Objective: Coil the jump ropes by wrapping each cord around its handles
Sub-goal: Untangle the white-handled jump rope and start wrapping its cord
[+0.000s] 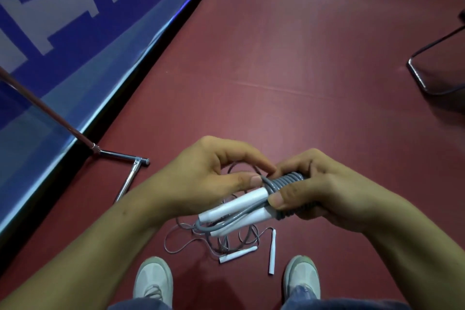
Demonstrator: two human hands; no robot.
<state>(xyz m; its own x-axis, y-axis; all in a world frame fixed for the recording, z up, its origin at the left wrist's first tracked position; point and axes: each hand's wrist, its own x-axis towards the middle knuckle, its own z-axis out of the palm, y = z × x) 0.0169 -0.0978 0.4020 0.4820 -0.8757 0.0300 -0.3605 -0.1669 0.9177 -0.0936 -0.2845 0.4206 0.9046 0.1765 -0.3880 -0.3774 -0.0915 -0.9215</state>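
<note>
Two jeans legs (141,306) sit at the bottom edge. Two pale shoes, the left shoe (153,279) and the right shoe (302,277), stand on the red floor (302,58).

Between the shoes and just ahead of them lies one loose rope (176,246). Its grey line sprawls in tangled loops. Its two white grips lie apart: one grip (237,255) is slanted, and the other grip (272,251) lies nearly straight, near the right shoe.

Above that, two hands hold a second rope off the floor. Its two white handles (234,205) lie side by side with their free ends pointing down-left. Grey cord (206,227) bends out of those ends. One coil (286,180) of several tight turns binds the handles' far ends.

The right hand (322,191) is curled round the coil, with its thumb pressed on the nearest turns. The left hand (208,176) pinches the cord between thumb and forefinger right at the coil's edge, its other fingers bent. A slack loop shows behind it.

Farther left, one chrome stand (125,158) carries a reddish pole. Beyond it runs one blue-and-white banner (63,33). At far right sits one dark bent-tube frame (427,73).
</note>
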